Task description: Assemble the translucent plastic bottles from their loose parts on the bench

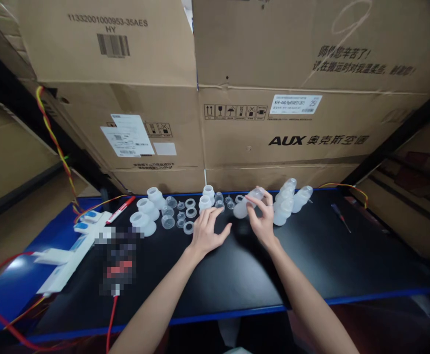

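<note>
My right hand (pixel 262 219) grips a translucent feeding bottle (pixel 241 210), tilted above the black tabletop. My left hand (pixel 207 231) is palm down with thumb and fingers spread; its fingertips reach toward a clear dome cap (pixel 219 204), and I cannot tell whether they touch. Wide-necked bottle bodies (pixel 205 201) stand just behind that hand, partly hidden. Rings (pixel 191 212), clear caps (pixel 168 222) and nipples (pixel 181 222) lie in rows to the left. Beyond my right hand stands a group of closed bottles (pixel 283 209) with domed tops.
More open bottle bodies (pixel 143 223) stand at the left. A power strip (pixel 76 250), a red marker (pixel 121 209) and a red cable (pixel 111 319) lie nearby. A screwdriver (pixel 342 219) rests at the right. Large cardboard boxes (pixel 237 162) wall off the back.
</note>
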Available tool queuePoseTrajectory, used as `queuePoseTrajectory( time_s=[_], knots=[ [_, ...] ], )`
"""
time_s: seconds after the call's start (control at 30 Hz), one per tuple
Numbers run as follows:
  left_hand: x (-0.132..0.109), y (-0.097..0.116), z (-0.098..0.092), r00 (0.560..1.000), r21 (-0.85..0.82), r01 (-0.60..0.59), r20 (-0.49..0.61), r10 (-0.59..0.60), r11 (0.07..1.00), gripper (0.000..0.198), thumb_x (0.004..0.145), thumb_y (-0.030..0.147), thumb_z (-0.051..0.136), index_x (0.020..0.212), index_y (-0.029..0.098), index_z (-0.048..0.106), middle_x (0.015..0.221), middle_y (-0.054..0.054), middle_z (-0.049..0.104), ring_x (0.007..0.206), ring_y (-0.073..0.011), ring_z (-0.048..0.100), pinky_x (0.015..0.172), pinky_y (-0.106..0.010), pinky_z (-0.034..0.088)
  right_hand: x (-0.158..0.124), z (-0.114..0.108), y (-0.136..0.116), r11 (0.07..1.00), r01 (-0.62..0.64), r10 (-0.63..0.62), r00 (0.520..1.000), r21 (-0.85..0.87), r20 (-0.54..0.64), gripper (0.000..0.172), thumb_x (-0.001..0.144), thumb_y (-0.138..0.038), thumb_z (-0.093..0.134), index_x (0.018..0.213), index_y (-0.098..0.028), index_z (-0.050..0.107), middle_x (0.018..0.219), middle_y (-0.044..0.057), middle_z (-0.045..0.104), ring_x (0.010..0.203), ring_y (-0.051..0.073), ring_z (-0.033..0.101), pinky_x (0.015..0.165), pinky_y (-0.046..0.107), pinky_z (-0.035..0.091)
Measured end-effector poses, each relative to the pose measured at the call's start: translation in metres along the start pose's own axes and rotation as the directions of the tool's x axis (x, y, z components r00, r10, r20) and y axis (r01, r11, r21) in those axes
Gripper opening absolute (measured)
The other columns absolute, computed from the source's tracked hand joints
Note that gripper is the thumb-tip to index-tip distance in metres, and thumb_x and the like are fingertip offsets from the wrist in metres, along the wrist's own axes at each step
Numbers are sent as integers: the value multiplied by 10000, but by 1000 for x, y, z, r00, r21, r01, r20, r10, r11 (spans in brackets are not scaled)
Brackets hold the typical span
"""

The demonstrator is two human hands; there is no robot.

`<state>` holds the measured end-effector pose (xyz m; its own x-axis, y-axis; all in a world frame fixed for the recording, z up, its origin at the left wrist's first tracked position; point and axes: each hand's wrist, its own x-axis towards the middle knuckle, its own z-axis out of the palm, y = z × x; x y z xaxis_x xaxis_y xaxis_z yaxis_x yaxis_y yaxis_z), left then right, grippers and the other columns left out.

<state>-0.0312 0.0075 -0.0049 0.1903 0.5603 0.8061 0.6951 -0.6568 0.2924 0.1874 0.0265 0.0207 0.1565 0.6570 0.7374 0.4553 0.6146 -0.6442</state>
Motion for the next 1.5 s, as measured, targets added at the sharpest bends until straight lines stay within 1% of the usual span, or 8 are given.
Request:
queuePoseTrajectory(
  time_s=[0.17,0.37,0.6,0.77,0.87,1.07,1.27,1.5],
  knots=[
    [-7,9,9,979,-72,169,127,-159,983,704,893,420,807,1494,174,535,1378,-160,698,1252,-314,710,1028,-423,616,-18,24,-5,813,-393,261,906,429,333,266,976,-436,777,1166,-269,859,1437,120,650,1376,310,636,1118,444,568],
    [-7,9,16,862,-334,466,381,-335,820,632,895,335,755,1489,223,569,1430,-117,697,1229,-297,728,1068,-431,598,-19,32,8,549,-620,547,774,561,319,598,827,-481,917,1363,-260,774,1336,109,768,1238,304,715,1096,471,569],
    [3,5,14,592,-618,785,725,-352,47,888,831,488,808,1554,133,436,935,-80,743,540,-164,645,482,-285,558,-9,28,4,288,-677,565,691,677,451,760,788,-390,947,1484,-319,651,1355,110,759,1160,327,768,945,460,630],
    [10,5,12,557,-595,758,804,-209,-269,950,878,449,696,1665,196,228,849,-48,723,441,-170,591,381,-261,482,-7,29,1,282,-659,555,705,697,441,732,788,-368,935,1459,-323,647,1386,106,743,1199,330,748,955,460,621],
    [9,4,13,558,-567,727,816,-148,-386,845,910,436,649,1630,158,306,833,-61,718,446,-171,602,382,-247,475,-6,28,-1,300,-655,535,717,693,446,800,771,-407,941,1494,-334,607,1398,104,736,1188,330,748,994,482,604],
    [-6,4,23,547,-549,756,829,-117,-355,746,859,381,709,1492,86,443,1001,-196,775,611,-274,759,473,-283,565,-4,11,3,396,-682,451,728,615,517,686,838,-417,884,1468,-293,643,1393,110,735,1289,312,676,1128,464,500],
    [-7,9,24,544,-558,776,828,-138,-295,891,761,334,770,1554,144,411,1234,-254,755,810,-354,816,565,-315,612,-12,16,23,565,-637,504,770,524,392,414,856,-537,872,1125,-238,775,1001,53,748,835,206,656,753,317,521],
    [4,17,13,501,-555,824,807,-313,-110,729,826,659,820,1255,89,665,1160,-213,777,878,-266,791,720,-306,624,-12,15,14,661,-612,421,782,435,460,444,833,-483,913,1182,-229,807,1132,92,800,1032,263,725,927,376,565]
  ],
)
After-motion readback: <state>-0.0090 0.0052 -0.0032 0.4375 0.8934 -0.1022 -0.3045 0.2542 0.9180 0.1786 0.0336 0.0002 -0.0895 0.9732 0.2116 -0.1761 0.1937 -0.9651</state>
